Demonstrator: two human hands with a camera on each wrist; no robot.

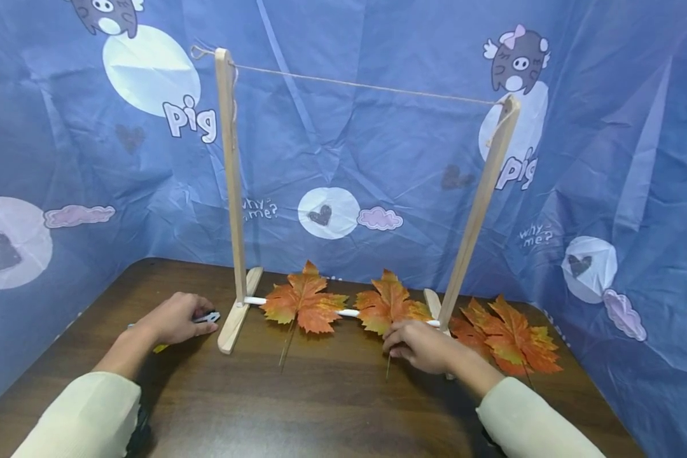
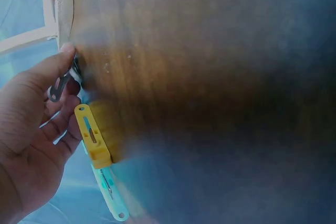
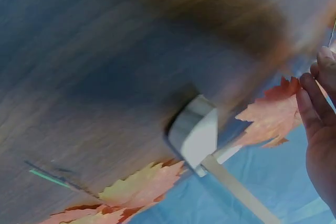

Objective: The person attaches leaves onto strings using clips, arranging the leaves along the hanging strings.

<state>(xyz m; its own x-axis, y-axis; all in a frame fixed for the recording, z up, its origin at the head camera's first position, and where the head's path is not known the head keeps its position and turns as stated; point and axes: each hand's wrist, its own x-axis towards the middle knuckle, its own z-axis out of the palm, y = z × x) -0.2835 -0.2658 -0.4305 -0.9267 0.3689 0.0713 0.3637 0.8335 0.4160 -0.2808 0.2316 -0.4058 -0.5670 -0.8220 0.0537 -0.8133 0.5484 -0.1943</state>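
Observation:
My left hand (image 1: 177, 318) is low over the table, left of the wooden stand, and pinches a grey clothespin (image 2: 56, 88) between thumb and fingers. Just beneath its fingers lie a yellow clothespin (image 2: 94, 137) and a teal clothespin (image 2: 110, 195). With its fingertips my right hand (image 1: 420, 346) pinches the lower part of an orange maple leaf (image 1: 386, 302), whose stem points down toward the front. That leaf lies over the stand's white bottom rod (image 1: 349, 313). Another maple leaf (image 1: 305, 299) lies across the same rod farther left, its stem on the table.
The stand has a left post (image 1: 231, 178) and a right post (image 1: 481, 210), with a thin string (image 1: 355, 84) stretched between their tops. More maple leaves (image 1: 515, 337) overlap right of the stand. A blue printed cloth (image 1: 343, 146) surrounds the brown table (image 1: 263, 407).

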